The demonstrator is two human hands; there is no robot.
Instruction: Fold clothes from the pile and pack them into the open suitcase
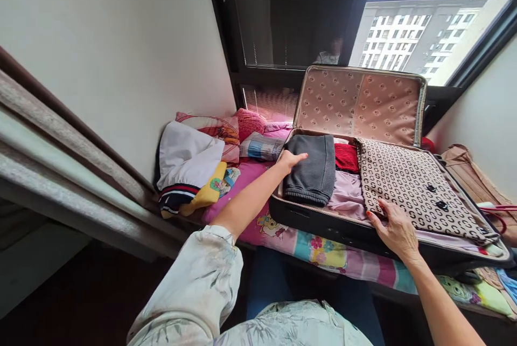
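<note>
An open dark suitcase lies on a bay-window ledge, its patterned pink lid leaning against the window. My left hand rests flat on a folded dark grey garment at the suitcase's left end. My right hand presses on the near edge of a beige patterned garment with dark buttons, spread over the right half. Between them lie a red item and a pale pink cloth.
A heap of clothes lies left of the suitcase: a white garment, a yellow piece, a pink cushion, a striped folded cloth. A colourful sheet covers the ledge. A brown bag sits right. Curtains hang left.
</note>
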